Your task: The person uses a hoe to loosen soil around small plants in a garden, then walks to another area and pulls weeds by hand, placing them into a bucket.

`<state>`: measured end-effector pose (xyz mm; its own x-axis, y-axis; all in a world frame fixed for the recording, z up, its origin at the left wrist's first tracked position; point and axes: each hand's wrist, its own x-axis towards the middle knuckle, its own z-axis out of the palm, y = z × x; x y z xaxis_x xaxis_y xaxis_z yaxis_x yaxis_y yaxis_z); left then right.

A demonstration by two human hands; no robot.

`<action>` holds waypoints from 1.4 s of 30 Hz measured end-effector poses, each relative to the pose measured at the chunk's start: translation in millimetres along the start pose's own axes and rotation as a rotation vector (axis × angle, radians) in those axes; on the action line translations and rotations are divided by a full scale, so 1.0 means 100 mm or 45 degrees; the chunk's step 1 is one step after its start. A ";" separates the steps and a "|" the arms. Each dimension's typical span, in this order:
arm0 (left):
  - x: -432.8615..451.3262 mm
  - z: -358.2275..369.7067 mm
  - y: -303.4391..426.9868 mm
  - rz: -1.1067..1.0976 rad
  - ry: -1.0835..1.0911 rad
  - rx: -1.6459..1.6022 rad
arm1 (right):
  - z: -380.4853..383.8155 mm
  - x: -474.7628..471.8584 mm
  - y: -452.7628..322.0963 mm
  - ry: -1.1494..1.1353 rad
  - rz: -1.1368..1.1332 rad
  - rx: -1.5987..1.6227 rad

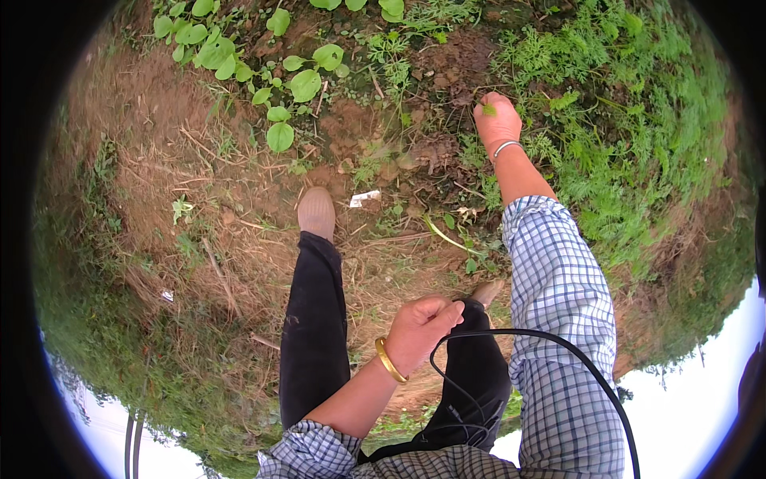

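My right hand reaches down to the soil at the left edge of a dense patch of feathery-leaved plants. Its fingers are curled on a small green plant, whose leaf shows over the knuckles; the fingertips and the plant's base are hidden. A silver bracelet circles that wrist. Closer to my body, my left hand is closed in a loose fist above my knee, with nothing visible in it. A gold bangle is on the left wrist.
Broad-leaved seedlings grow at the upper left. A white scrap lies ahead of my left shoe. An uprooted pale stem rests on dry straw. A black cable loops past my left hand and over my right sleeve.
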<state>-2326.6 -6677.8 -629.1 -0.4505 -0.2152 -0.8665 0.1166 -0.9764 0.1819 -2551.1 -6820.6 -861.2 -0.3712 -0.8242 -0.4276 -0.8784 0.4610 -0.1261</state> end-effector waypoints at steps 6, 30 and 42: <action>0.01 0.04 -0.03 -0.103 0.033 -0.012 | -0.22 -0.19 0.19 -0.023 0.079 0.328; -0.03 -0.03 0.08 0.061 0.023 -0.026 | -0.22 0.10 -0.02 0.167 0.136 0.414; -0.01 -0.05 0.10 0.065 0.006 -0.110 | -0.14 0.21 0.00 0.127 0.237 0.237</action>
<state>-2320.5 -6686.9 -629.3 -0.4376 -0.2641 -0.8595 0.2151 -0.9589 0.1852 -2562.8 -6842.1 -857.7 -0.5569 -0.7435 -0.3702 -0.7251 0.6526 -0.2200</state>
